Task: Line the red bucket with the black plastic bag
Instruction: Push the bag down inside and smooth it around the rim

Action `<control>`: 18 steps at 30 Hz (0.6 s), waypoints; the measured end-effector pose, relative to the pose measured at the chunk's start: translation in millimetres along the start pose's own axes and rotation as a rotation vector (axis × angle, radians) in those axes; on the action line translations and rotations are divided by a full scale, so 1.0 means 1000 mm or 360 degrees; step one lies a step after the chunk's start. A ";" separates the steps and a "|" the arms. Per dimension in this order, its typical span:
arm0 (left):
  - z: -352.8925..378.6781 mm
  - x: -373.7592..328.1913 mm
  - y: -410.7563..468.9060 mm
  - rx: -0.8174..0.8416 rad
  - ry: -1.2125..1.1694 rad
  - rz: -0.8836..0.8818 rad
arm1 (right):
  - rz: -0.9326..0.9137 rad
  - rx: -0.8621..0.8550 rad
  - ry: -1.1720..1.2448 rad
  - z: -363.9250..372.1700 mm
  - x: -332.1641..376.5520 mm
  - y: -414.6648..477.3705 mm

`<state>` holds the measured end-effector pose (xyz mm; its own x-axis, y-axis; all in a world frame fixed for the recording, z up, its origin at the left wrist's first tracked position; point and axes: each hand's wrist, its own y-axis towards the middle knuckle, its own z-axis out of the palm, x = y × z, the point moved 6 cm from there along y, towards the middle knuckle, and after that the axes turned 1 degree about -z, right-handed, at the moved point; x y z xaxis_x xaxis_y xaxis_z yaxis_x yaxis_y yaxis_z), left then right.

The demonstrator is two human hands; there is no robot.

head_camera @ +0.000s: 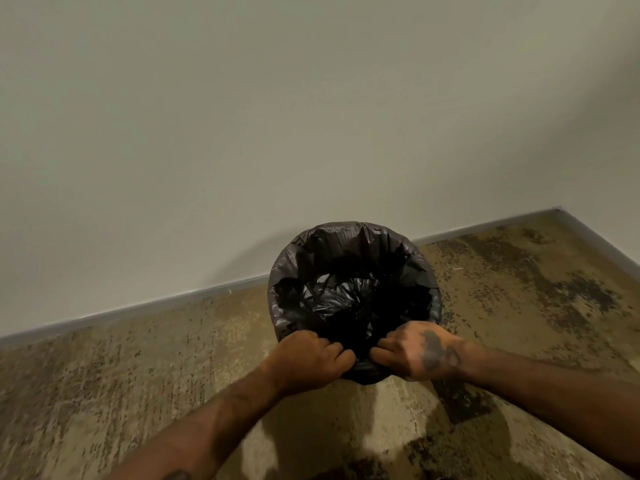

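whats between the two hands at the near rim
Only gathered black bag plastic, pinched by the left hand and right hand, in the head view.

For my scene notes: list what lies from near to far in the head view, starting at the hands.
Left hand and right hand gripping the near edge → black plastic bag → baseboard → wall.

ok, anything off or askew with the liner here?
Nothing stands out. The black bag is folded over the rim all round, hiding the bucket; left hand and right hand pinch slack at the near edge.
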<state>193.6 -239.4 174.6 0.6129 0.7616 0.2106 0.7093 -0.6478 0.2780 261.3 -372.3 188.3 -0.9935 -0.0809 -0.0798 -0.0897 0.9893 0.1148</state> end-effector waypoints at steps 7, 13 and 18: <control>-0.015 0.009 -0.001 -0.0202 -0.0335 -0.0265 | 0.0239 0.0117 0.0155 -0.008 -0.015 -0.010; -0.020 0.103 -0.026 -0.0360 -0.0827 -0.1904 | 0.1525 -0.0283 0.0248 -0.034 -0.111 -0.043; 0.017 0.109 -0.033 -0.0499 -0.1717 -0.2354 | 0.2112 -0.0430 0.1021 0.007 -0.134 -0.055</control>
<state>242.7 -134.9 172.5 -0.3498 0.2106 -0.9129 0.8017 0.5714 -0.1754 400.0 -415.3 186.2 -0.2143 0.7250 0.6546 0.9389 0.3376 -0.0665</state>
